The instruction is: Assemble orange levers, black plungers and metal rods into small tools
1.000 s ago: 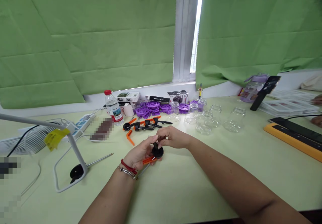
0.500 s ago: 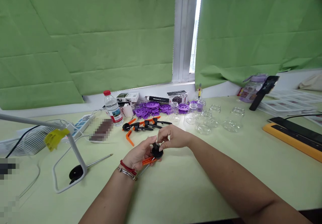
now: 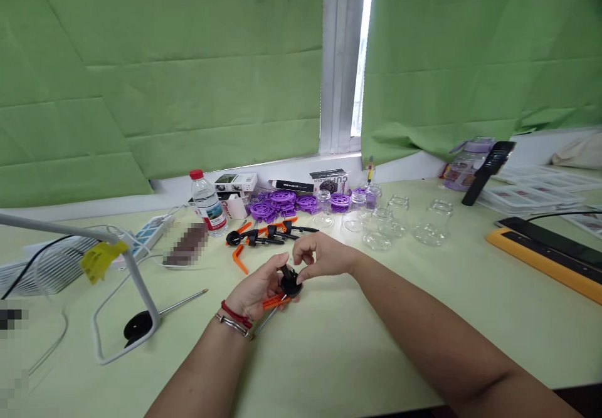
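My left hand point(image 3: 261, 289) is closed around a black round plastic part point(image 3: 291, 285) with an upright black stem, held above the table. An orange plastic strip point(image 3: 276, 301) juts from under the same fingers, and a thin metal rod point(image 3: 264, 324) slants down below them. My right hand point(image 3: 324, 256) is bent in a pinch at the right edge of the round part, its thumb touching it. Whatever lies between those fingertips is too small to tell. Just beyond lie several black-and-orange plastic pieces point(image 3: 270, 236) and a bent orange piece point(image 3: 239, 259).
Purple plastic wheels point(image 3: 282, 203), small boxes point(image 3: 330, 181) and a red-capped water bottle point(image 3: 208, 203) stand along the back. Several glass jars point(image 3: 433, 222) are at right, near an orange-black device point(image 3: 545, 258). A white metal frame point(image 3: 141, 286) and a rod with a black disc point(image 3: 138, 327) are left.
The whole view has shifted slightly. Both hands stay together at the black part, which is tilted a little differently; the right fingers have moved only slightly.
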